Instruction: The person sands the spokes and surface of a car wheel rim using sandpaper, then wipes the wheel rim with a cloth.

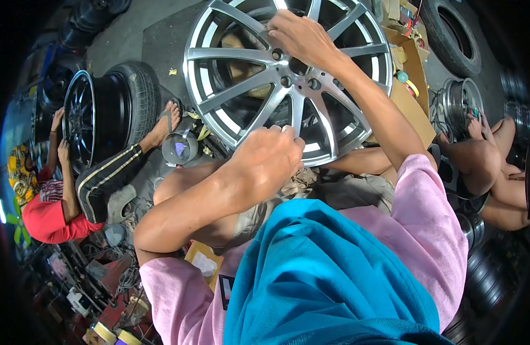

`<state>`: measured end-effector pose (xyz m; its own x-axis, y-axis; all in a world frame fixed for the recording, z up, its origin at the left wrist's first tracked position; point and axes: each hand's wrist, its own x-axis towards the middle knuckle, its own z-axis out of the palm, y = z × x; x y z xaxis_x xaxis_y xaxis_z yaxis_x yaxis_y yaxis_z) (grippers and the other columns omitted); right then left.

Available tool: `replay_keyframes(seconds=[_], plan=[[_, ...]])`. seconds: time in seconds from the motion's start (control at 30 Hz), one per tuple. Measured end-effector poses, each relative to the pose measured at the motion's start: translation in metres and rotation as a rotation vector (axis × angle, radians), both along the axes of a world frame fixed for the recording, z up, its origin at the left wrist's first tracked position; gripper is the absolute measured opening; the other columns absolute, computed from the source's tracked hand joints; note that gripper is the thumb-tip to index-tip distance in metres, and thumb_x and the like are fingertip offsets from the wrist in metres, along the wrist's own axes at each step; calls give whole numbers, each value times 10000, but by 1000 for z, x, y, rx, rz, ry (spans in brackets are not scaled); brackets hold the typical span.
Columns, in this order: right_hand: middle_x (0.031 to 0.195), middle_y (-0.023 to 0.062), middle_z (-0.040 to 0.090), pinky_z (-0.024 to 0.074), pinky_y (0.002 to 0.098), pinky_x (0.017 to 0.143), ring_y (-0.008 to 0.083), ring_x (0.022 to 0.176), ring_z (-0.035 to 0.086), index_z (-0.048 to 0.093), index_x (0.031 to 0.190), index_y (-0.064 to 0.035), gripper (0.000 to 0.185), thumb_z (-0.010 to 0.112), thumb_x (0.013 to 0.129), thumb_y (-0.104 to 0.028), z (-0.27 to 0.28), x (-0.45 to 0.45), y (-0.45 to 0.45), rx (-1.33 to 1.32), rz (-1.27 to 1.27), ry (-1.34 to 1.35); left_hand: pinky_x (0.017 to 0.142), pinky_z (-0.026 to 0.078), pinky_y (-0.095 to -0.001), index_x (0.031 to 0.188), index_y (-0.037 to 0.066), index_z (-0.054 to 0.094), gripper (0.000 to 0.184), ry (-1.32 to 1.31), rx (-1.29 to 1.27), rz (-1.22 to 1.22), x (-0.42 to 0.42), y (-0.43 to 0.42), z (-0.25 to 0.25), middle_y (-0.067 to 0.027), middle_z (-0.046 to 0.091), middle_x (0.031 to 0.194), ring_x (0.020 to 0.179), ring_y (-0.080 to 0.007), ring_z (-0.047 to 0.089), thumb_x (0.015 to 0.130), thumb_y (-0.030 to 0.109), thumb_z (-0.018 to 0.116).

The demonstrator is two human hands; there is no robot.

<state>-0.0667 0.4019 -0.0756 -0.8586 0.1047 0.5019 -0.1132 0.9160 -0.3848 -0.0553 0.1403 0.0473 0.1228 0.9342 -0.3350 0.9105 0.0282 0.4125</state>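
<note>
Blue cloth (334,270), hands (269,156) (304,43) on silver wheel (299,95)

From afar I'm seeing a grey floor (124,43), a dark mat (161,49) lying on it, a silver wheel (298,86) sitting over the mat, a yellow scrap (173,72) resting there, a tyre (435,31) resting upper right
</note>
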Motion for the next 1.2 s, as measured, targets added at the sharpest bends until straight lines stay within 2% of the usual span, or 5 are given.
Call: replay_keyframes(seconds=[0.4, 0.5, 0.73, 0.9, 1.2], plan=[[1025, 111, 594, 496, 490, 744, 404, 859, 617, 618, 1089, -93, 156, 622, 1009, -227, -18, 13, -11, -116, -67, -19, 852, 513, -415, 1081, 50, 631, 281, -63, 405, 21, 1, -15, -15, -114, 600, 1035, 993, -293, 636, 907, 238, 748], [1009, 105, 599, 501, 479, 733, 397, 868, 630, 623, 1081, -91, 160, 624, 1011, -235, -25, 18, -19, -138, -120, -53, 846, 516, -410, 1074, 51, 633, 273, 23, 20, -15, 1, -2, 2, -116, 603, 1034, 989, -296, 640, 913, 241, 743], [972, 117, 630, 497, 434, 733, 340, 816, 646, 633, 1009, -47, 217, 632, 1014, -264, -40, 26, -42, -394, -290, -47, 818, 538, -419, 1041, 34, 643, 257, -13, 297, -2, 3, -11, -6, -141, 619, 1003, 950, -316, 664, 911, 230, 748], [910, 126, 622, 494, 409, 737, 299, 778, 620, 628, 979, -23, 274, 651, 1001, -296, -47, 27, -48, -553, -326, -146, 837, 543, -426, 1035, 25, 647, 255, -6, 33, -10, 4, -1, 0, -144, 621, 1004, 971, -316, 668, 917, 229, 743], [890, 151, 662, 512, 450, 774, 338, 824, 666, 677, 935, -45, 272, 682, 951, -316, -47, 25, -65, -718, -436, -123, 823, 539, -422, 1044, 18, 645, 264, 11, 64, -26, 4, -4, -1, -142, 617, 989, 960, -314, 667, 926, 236, 736]])
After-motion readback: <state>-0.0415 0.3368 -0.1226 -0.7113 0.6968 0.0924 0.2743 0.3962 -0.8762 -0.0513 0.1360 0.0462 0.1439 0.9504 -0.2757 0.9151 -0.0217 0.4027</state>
